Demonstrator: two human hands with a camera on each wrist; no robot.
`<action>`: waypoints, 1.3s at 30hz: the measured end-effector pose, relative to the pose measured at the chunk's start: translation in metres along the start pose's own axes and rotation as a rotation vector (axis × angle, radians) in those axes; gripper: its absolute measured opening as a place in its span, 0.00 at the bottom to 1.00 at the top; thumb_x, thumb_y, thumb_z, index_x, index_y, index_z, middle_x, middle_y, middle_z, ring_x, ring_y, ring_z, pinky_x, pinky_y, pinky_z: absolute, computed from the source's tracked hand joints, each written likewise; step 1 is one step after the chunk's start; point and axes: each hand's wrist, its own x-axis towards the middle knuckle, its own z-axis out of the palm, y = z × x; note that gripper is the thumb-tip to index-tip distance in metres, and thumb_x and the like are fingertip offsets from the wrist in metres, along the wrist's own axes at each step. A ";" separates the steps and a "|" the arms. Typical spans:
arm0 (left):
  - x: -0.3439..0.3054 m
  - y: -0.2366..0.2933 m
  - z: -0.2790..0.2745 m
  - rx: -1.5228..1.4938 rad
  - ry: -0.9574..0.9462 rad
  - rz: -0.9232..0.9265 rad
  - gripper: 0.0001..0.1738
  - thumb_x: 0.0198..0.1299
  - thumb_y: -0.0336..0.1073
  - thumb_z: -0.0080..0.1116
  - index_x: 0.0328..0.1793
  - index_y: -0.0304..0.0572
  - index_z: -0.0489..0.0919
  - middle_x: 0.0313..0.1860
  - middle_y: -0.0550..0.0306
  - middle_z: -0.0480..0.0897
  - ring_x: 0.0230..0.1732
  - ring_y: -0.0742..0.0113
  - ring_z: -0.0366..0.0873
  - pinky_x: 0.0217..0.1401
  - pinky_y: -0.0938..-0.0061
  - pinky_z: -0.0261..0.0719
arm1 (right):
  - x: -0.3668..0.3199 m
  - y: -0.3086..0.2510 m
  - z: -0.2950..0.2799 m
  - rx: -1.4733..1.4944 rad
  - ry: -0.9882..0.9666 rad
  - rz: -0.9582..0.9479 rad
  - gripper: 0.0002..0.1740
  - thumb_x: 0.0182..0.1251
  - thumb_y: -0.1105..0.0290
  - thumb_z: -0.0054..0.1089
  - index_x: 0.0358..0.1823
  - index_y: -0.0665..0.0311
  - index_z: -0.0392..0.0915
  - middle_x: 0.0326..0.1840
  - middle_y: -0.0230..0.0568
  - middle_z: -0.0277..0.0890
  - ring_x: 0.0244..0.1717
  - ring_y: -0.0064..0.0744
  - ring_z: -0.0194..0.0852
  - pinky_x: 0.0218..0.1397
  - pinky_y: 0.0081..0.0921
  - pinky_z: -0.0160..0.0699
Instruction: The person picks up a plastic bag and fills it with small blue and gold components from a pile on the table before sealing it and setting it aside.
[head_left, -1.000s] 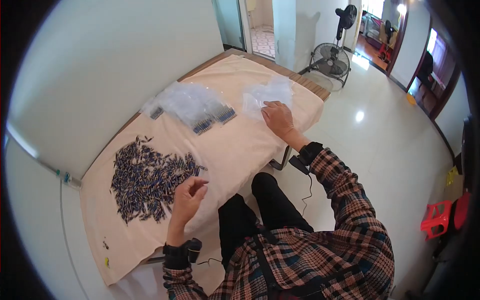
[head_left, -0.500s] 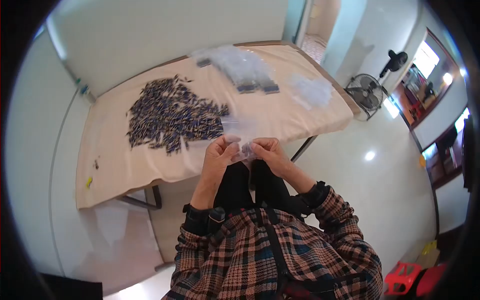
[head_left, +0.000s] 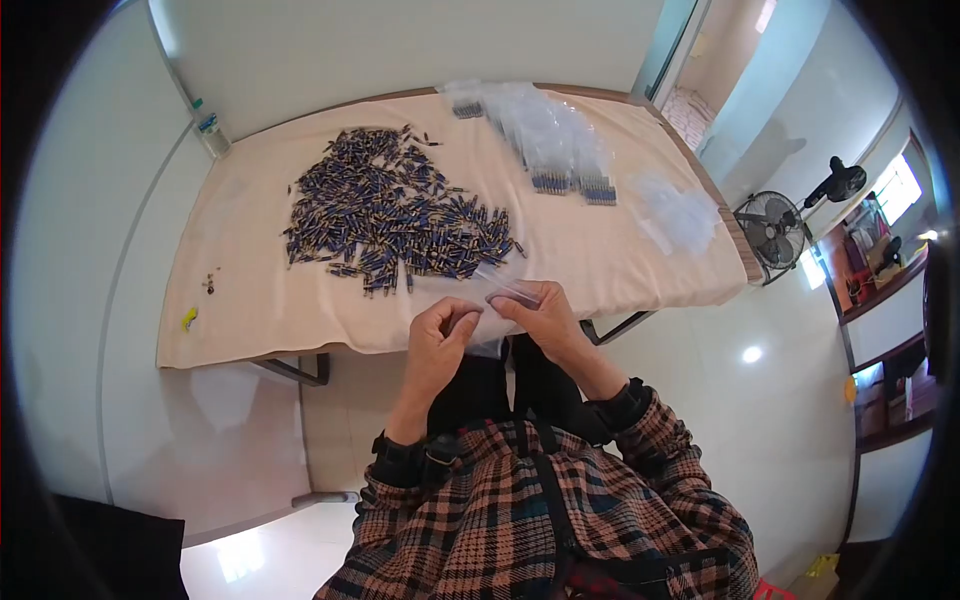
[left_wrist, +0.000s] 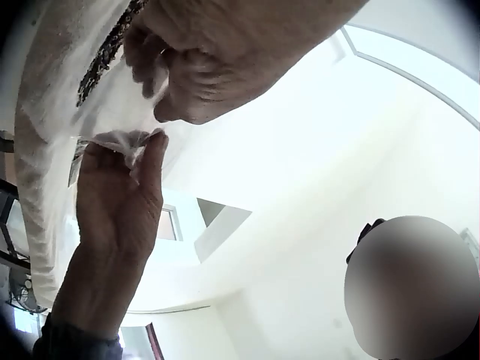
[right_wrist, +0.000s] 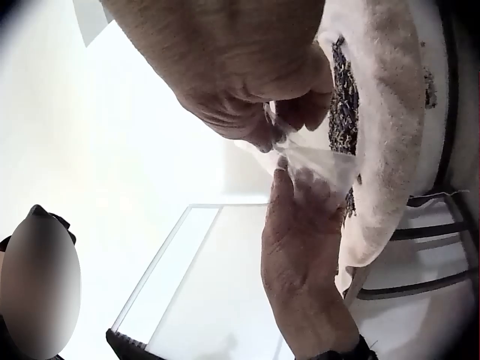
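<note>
A thin clear plastic bag (right_wrist: pixel 326 165) is between my two hands, above the table's front edge. With thumb and fingers my left hand (head_left: pixel 438 345) pinches one side of it. My right hand (head_left: pixel 548 322) pinches the other side close by, fingertips almost meeting the left ones. Just beyond the hands lies a wide pile of small dark-blue and brass-coloured pieces (head_left: pixel 385 205). In the left wrist view the right hand (left_wrist: pixel 116 195) shows crumpled film at its fingertips. The right wrist view shows the left hand's fingers (right_wrist: pixel 311 191) through the film.
Clear bags (head_left: pixel 535 120) with rows of the pieces at their ends overlap at the back. A stack of flat clear bags (head_left: pixel 675 212) lies at the right. A small yellow item (head_left: pixel 190 319) is at the left on the cloth (head_left: pixel 250 325). A fan (head_left: pixel 772 232) stands beyond.
My right hand came from the bag stack at the right to meet my left hand, bringing a clear bag. Both hands now pinch it. The head view has swung leftward.
</note>
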 end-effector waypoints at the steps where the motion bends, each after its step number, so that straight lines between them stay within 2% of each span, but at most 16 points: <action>1: 0.002 -0.002 0.002 0.022 0.044 0.027 0.08 0.62 0.32 0.60 0.44 0.37 0.79 0.27 0.71 0.74 0.26 0.85 0.65 0.28 0.86 0.63 | 0.004 0.004 -0.003 -0.041 0.023 -0.026 0.09 0.61 0.70 0.65 0.36 0.69 0.82 0.34 0.28 0.79 0.32 0.15 0.70 0.38 0.16 0.69; 2: 0.005 -0.003 0.004 0.018 0.039 0.021 0.08 0.62 0.32 0.60 0.44 0.37 0.79 0.27 0.71 0.74 0.26 0.85 0.65 0.28 0.86 0.63 | 0.007 0.007 -0.006 -0.084 0.046 -0.051 0.07 0.60 0.71 0.66 0.33 0.69 0.82 0.33 0.28 0.78 0.31 0.14 0.69 0.37 0.16 0.69; 4: 0.013 0.009 0.009 0.402 0.305 0.430 0.09 0.61 0.33 0.62 0.44 0.37 0.78 0.28 0.68 0.74 0.27 0.83 0.66 0.29 0.85 0.65 | 0.011 0.006 -0.007 -0.130 0.072 -0.073 0.06 0.59 0.72 0.67 0.30 0.69 0.81 0.31 0.28 0.77 0.31 0.14 0.69 0.36 0.16 0.68; 6: 0.015 0.012 0.014 0.594 0.440 0.633 0.10 0.60 0.34 0.62 0.44 0.37 0.77 0.28 0.67 0.74 0.28 0.82 0.67 0.30 0.84 0.66 | 0.013 0.001 -0.005 -0.263 0.166 -0.306 0.07 0.54 0.74 0.70 0.27 0.68 0.80 0.27 0.29 0.75 0.29 0.18 0.68 0.33 0.19 0.67; 7: 0.014 0.011 0.015 0.481 0.392 0.584 0.09 0.59 0.32 0.62 0.42 0.37 0.76 0.27 0.66 0.74 0.27 0.80 0.67 0.30 0.83 0.66 | 0.014 -0.002 -0.004 -0.328 0.208 -0.425 0.07 0.52 0.75 0.71 0.25 0.67 0.79 0.25 0.29 0.74 0.29 0.20 0.68 0.32 0.21 0.66; 8: 0.012 0.011 0.017 0.372 0.344 0.535 0.09 0.58 0.31 0.63 0.40 0.37 0.76 0.26 0.64 0.73 0.26 0.79 0.67 0.29 0.83 0.66 | 0.014 -0.005 -0.003 -0.324 0.203 -0.425 0.07 0.52 0.75 0.71 0.25 0.67 0.79 0.25 0.29 0.74 0.29 0.20 0.68 0.32 0.21 0.66; 10: 0.010 0.014 0.020 0.275 0.300 0.483 0.08 0.57 0.30 0.63 0.39 0.37 0.75 0.25 0.63 0.73 0.25 0.78 0.67 0.28 0.82 0.66 | 0.012 -0.008 -0.002 -0.470 0.227 -0.547 0.08 0.47 0.77 0.72 0.25 0.66 0.79 0.26 0.34 0.73 0.30 0.28 0.70 0.33 0.24 0.68; 13: 0.009 0.019 0.032 0.143 0.217 0.178 0.09 0.55 0.30 0.63 0.35 0.37 0.72 0.24 0.62 0.72 0.25 0.78 0.66 0.27 0.82 0.65 | 0.010 -0.009 0.000 -0.604 0.245 -0.647 0.08 0.44 0.77 0.72 0.25 0.66 0.79 0.27 0.37 0.73 0.32 0.35 0.71 0.34 0.26 0.69; 16: 0.014 0.011 0.034 0.127 0.211 0.122 0.10 0.55 0.30 0.63 0.34 0.37 0.71 0.24 0.62 0.72 0.25 0.79 0.66 0.26 0.82 0.65 | 0.007 -0.006 -0.001 -0.744 0.268 -0.735 0.08 0.43 0.77 0.71 0.25 0.65 0.78 0.29 0.39 0.73 0.34 0.41 0.71 0.36 0.29 0.71; 20: 0.021 0.004 0.039 0.061 0.228 0.125 0.10 0.55 0.29 0.63 0.33 0.37 0.71 0.24 0.64 0.73 0.26 0.81 0.66 0.26 0.82 0.66 | 0.005 -0.006 -0.002 -0.860 0.234 -0.814 0.12 0.43 0.78 0.68 0.32 0.66 0.78 0.32 0.42 0.75 0.37 0.46 0.73 0.39 0.32 0.74; 23: 0.024 0.010 0.048 0.046 0.228 0.133 0.09 0.56 0.27 0.62 0.33 0.37 0.71 0.25 0.64 0.74 0.26 0.82 0.67 0.26 0.83 0.67 | -0.004 -0.011 0.001 -0.783 0.202 -0.686 0.20 0.48 0.79 0.65 0.46 0.68 0.76 0.37 0.47 0.77 0.43 0.49 0.75 0.43 0.32 0.76; 28: 0.016 0.030 0.061 0.164 0.149 0.138 0.08 0.57 0.23 0.60 0.32 0.37 0.71 0.25 0.65 0.76 0.26 0.82 0.70 0.28 0.83 0.69 | -0.024 -0.013 -0.002 -0.555 0.192 -0.554 0.26 0.52 0.79 0.60 0.57 0.70 0.71 0.44 0.53 0.77 0.47 0.52 0.76 0.48 0.31 0.77; 32: 0.016 0.030 0.064 0.291 0.095 0.245 0.07 0.55 0.23 0.61 0.33 0.36 0.72 0.24 0.62 0.76 0.26 0.81 0.72 0.27 0.82 0.71 | -0.025 -0.004 -0.007 -0.511 0.227 -0.499 0.26 0.57 0.79 0.57 0.60 0.72 0.70 0.46 0.52 0.78 0.44 0.42 0.80 0.47 0.26 0.78; 35: 0.017 0.031 0.063 0.362 0.074 0.303 0.08 0.55 0.23 0.61 0.33 0.36 0.72 0.23 0.61 0.76 0.25 0.79 0.72 0.27 0.81 0.71 | -0.024 0.007 -0.010 -0.135 0.123 -0.328 0.23 0.58 0.81 0.57 0.58 0.73 0.70 0.43 0.45 0.78 0.38 0.28 0.78 0.41 0.21 0.77; 36: 0.017 0.031 0.063 0.384 0.060 0.326 0.08 0.55 0.22 0.61 0.33 0.37 0.72 0.23 0.60 0.75 0.24 0.78 0.72 0.26 0.80 0.70 | -0.024 0.009 -0.011 -0.129 0.121 -0.325 0.23 0.58 0.81 0.57 0.58 0.73 0.70 0.43 0.45 0.78 0.38 0.28 0.78 0.41 0.21 0.77; 39: 0.016 0.030 0.062 0.431 0.022 0.375 0.09 0.53 0.22 0.61 0.32 0.37 0.71 0.22 0.58 0.74 0.22 0.75 0.71 0.25 0.78 0.69 | -0.022 0.013 -0.017 0.157 0.092 -0.126 0.23 0.59 0.82 0.56 0.58 0.70 0.72 0.38 0.37 0.78 0.35 0.16 0.74 0.35 0.16 0.74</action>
